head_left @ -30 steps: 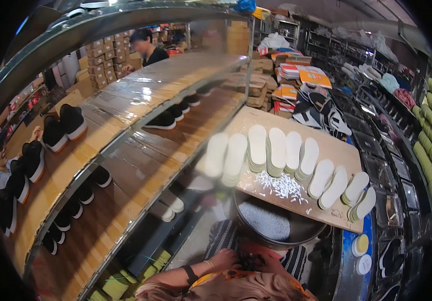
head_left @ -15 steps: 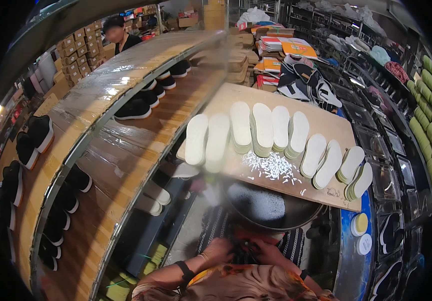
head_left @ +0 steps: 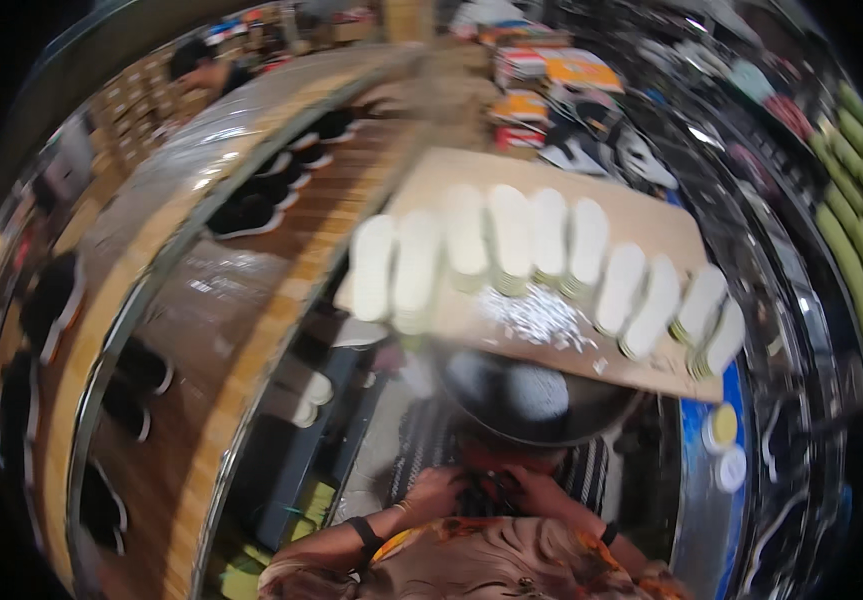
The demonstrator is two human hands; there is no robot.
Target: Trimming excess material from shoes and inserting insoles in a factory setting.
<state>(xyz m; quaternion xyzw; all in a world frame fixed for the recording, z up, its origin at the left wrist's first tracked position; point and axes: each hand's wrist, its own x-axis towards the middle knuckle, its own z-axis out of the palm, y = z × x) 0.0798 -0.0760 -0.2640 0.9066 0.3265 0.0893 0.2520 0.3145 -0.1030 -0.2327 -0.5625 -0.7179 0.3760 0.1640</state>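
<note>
Low in front of my body, my left hand (head_left: 435,494) and my right hand (head_left: 539,496) come close together, fingers curled in on a dark, bunched thing (head_left: 487,496) between them. Blur and shade hide what it is. Just beyond them is a wide dark basin (head_left: 591,412) with white matter inside. A tan board (head_left: 651,210) rests over its far rim. Pale insoles lie on the board in pairs and stacks, such as this stack of insoles (head_left: 509,230). Beside them sits a heap of small white pieces (head_left: 536,318).
On the left, a slanting rack (head_left: 251,350) holds black shoes (head_left: 246,212) with pale soles. Two round containers (head_left: 729,468) stand on a blue surface at right, near dark trays (head_left: 801,350). Green rolls (head_left: 851,230) line the far right. Another person (head_left: 206,70) is behind the rack.
The whole view has shifted a little and blurred, with the board now further up and left. Both hands stay together at the dark thing. The person behind the rack has the head lower.
</note>
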